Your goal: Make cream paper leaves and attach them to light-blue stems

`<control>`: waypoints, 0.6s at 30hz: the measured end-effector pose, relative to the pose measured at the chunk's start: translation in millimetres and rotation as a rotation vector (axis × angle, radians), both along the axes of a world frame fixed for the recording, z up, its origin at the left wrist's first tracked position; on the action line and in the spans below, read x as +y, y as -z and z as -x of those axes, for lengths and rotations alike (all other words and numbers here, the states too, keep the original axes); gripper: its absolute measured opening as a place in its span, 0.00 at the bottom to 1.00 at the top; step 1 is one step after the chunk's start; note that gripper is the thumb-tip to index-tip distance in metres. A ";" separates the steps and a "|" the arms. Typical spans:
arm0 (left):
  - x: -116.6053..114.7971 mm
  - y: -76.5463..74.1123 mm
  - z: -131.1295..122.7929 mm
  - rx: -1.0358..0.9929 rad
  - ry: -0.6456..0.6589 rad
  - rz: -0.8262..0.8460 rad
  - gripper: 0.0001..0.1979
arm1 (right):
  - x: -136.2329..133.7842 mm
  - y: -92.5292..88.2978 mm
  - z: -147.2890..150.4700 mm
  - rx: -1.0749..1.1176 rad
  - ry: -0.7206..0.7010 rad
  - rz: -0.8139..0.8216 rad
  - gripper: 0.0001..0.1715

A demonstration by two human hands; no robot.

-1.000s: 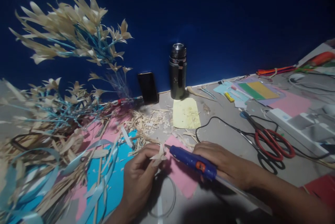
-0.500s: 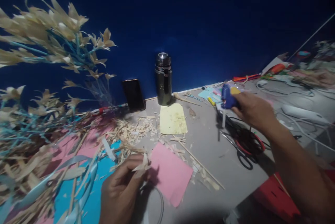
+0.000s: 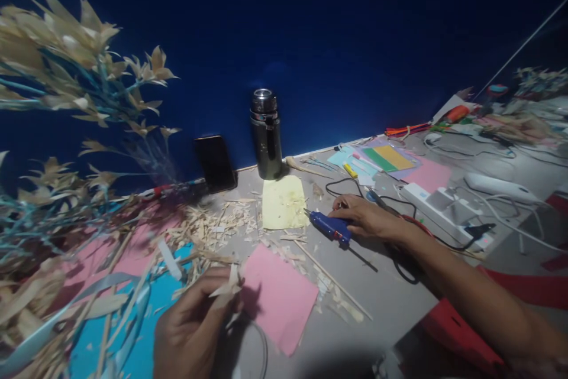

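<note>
Glue gun lowered near yellow paper, right hand partly covering it.

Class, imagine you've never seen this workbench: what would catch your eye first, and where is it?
Probably the big spray of pale flowers on blue stems at the left, bright against the dark blue wall. Next, the dark metallic flask standing upright near the wall, just left of centre. Then the blue glue gun right of the yellow sheet, with the right hand at its handle.
</note>
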State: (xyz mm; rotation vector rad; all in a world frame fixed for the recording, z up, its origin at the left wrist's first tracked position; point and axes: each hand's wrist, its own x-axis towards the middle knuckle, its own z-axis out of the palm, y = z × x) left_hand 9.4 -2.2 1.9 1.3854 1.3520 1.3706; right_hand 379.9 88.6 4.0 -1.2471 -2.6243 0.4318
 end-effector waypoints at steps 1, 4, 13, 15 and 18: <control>0.6 0.2 0.4 0.000 0.002 0.001 0.06 | 3.1 0.5 -1.2 0.011 -0.019 0.013 0.27; 2.2 -1.0 1.5 -0.031 0.030 0.002 0.08 | 9.8 1.6 -2.9 0.014 -0.057 0.068 0.25; -2.9 -11.8 -2.5 -0.108 0.050 -0.025 0.08 | -75.3 -18.4 97.6 0.603 0.477 0.039 0.08; -5.6 -11.1 -4.0 -0.131 0.065 -0.005 0.06 | -94.2 -17.2 142.3 0.916 0.531 0.454 0.07; -9.3 -7.4 -3.8 -0.141 0.089 -0.012 0.05 | -101.5 -7.5 193.3 1.269 0.523 0.739 0.12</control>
